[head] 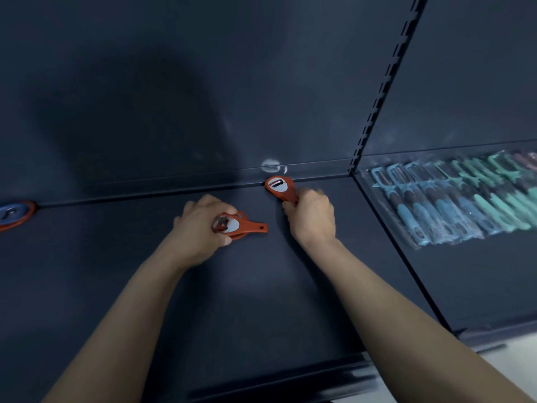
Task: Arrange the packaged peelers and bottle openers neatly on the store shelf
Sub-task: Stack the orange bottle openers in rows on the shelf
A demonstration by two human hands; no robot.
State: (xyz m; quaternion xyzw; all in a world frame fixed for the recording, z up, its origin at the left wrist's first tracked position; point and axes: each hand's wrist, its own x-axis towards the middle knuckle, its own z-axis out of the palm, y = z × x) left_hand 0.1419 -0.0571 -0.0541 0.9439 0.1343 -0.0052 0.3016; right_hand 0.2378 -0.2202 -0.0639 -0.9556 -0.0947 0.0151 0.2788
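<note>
Right hand (311, 219) curled tight round the handle of an orange bottle opener (277, 185), just right of centre, head up-frame against the shelf (261, 286) back. Left hand (197, 228) clamps stacked openers (235, 225) at centre, handles pointing right.

no legible text — packaging print blurred
</note>
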